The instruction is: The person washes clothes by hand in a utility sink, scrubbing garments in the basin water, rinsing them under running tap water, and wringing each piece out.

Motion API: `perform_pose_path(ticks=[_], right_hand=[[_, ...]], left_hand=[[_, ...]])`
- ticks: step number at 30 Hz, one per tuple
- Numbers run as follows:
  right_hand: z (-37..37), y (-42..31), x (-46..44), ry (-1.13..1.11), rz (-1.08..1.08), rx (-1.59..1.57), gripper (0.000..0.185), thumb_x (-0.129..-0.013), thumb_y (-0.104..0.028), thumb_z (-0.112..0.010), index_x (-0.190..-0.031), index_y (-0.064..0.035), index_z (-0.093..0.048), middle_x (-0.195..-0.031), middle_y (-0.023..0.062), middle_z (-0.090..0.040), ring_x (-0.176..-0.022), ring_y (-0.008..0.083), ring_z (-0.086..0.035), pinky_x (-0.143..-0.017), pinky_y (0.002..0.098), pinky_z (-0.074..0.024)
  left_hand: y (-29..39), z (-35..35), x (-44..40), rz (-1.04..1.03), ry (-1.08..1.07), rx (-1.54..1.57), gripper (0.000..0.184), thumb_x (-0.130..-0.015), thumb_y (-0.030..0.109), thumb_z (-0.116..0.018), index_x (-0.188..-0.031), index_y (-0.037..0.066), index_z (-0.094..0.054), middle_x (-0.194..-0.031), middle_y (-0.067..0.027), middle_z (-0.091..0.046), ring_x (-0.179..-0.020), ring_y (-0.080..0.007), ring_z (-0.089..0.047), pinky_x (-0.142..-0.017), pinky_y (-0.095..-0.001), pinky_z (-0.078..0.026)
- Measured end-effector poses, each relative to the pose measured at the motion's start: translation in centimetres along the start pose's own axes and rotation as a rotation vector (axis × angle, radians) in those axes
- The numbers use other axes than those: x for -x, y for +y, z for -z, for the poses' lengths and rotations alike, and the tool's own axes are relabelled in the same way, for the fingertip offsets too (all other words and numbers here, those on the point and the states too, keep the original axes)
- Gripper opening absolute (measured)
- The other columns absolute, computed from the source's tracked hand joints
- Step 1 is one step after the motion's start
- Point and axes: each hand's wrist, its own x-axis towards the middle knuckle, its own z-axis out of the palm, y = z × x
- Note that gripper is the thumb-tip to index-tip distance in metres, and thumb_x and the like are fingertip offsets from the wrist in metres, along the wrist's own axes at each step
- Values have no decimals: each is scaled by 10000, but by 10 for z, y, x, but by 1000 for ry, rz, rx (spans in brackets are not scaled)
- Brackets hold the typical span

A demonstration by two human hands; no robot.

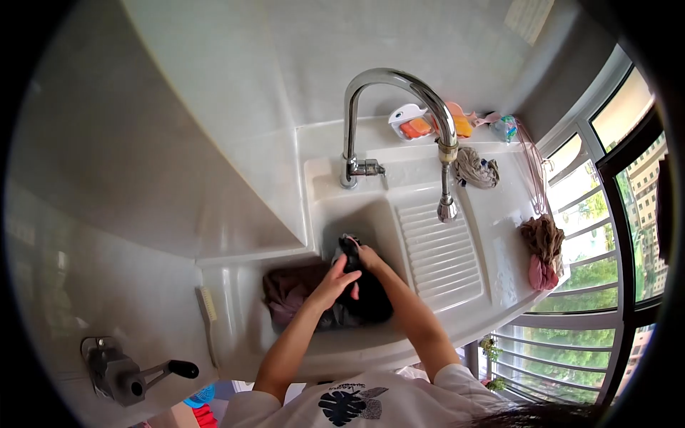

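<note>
Head view, looking down into a white basin [357, 208]: the black cloth [372, 302] lies bunched toward its right side, beneath and between the two hands, with a purplish-brown cloth [287, 285] just to its left. The right hand [369, 258] is curled in close around a raised fold at the far end of the black cloth and appears to hold it, though its fingertips are mostly hidden. The left hand [332, 285] comes in from the near left, its thumb spread away from the fingers and its fingertips against the same dark bundle; whether they grip it or only rest on it, I cannot tell. The step in hand looks like working the black cloth by hand in the basin. The next move, as I judge it, calls for a firm hold with the right hand and a surer pinch with the left, so that the fabric is managed between both and does not slip or drag the neighbouring cloth along. The ribbed washboard [439, 250] is to the right of the basin, with the nozzle [447, 212] of the curved tap [389, 74] hanging above it; no stream shows there.
</note>
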Motion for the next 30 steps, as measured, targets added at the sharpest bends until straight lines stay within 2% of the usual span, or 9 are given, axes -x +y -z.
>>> perform_pose_path(ticks=[2, 6, 7, 10, 13, 16, 22, 27, 30], right_hand=[[13, -19, 27, -466, -2, -423, 686, -895, -639, -385, -1026, -32, -675, -843, 150, -663, -830, 276, -621, -833, 341, -458], [38, -66, 87, -405, -9, -1015, 585, -889, -586, -466, -940, -34, -654, -834, 77, -658, -819, 217, -616, -812, 361, -469], [49, -83, 106, -303, -36, -1090, 431, -931, -420, -505, -907, -19, -661, -830, 55, -665, -775, 174, -623, -774, 317, -493], [67, -91, 121, 81, 148, -628, 282, -894, -301, -595, -911, -29, -666, -797, 29, -650, -736, 145, -607, -717, 265, -481], [86, -133, 181, 113, 282, -413, 202, -884, -183, -593, -942, -9, -680, -831, 36, -667, -753, 116, -603, -709, 232, -473], [95, -130, 200, 119, 426, -358, 217, -890, -136, -561, -1007, 10, -671, -889, 55, -675, -827, 130, -614, -769, 249, -476], [93, -59, 175, 78, 205, -733, 314, -830, -18, -474, -1105, 59, -605, -895, 116, -646, -802, 194, -634, -775, 301, -511], [85, -88, 197, 154, 284, -584, 276, -824, -27, -484, -1035, 81, -625, -752, 100, -621, -652, 153, -564, -645, 273, -466], [89, -133, 223, 203, 499, -559, 255, -840, -24, -471, -1002, 83, -636, -787, 97, -637, -691, 144, -573, -686, 266, -463]], left_hand=[[2, -4, -1, 81, -61, -114, 690, -923, 127, -513, -1471, 111, -95, -680, -103, -616, -549, -169, -607, -544, -284, -485], [1, -5, 11, 120, -62, -251, 691, -906, 45, -485, -1492, 159, -137, -736, -151, -642, -639, -226, -665, -594, -302, -523], [3, -4, 18, -7, 60, -427, 626, -902, 31, -475, -1466, 147, -230, -731, -142, -644, -630, -216, -665, -596, -303, -524], [-1, 6, 30, -343, 572, -844, 398, -893, -4, -443, -1282, 43, -512, -711, -124, -636, -606, -174, -667, -582, -298, -516], [1, 4, 37, -348, 679, -856, 342, -887, -8, -466, -1222, 8, -536, -711, -115, -637, -595, -171, -653, -574, -284, -508], [-28, 29, 18, -421, 659, -212, 257, -852, 20, -559, -1109, 19, -565, -764, -80, -631, -709, -149, -628, -631, -278, -502], [-97, 71, 19, 229, 602, 430, 286, -793, -33, -565, -1067, 42, -538, -881, -74, -598, -770, -146, -577, -669, -247, -451], [2, -3, 47, -518, 421, -592, 477, -805, -85, -473, -1258, 63, -452, -960, -66, -610, -789, -99, -530, -745, -206, -406], [52, -28, 58, -643, 258, -431, 454, -839, -64, -476, -1275, 60, -447, -891, -60, -626, -738, -94, -543, -708, -194, -422]])
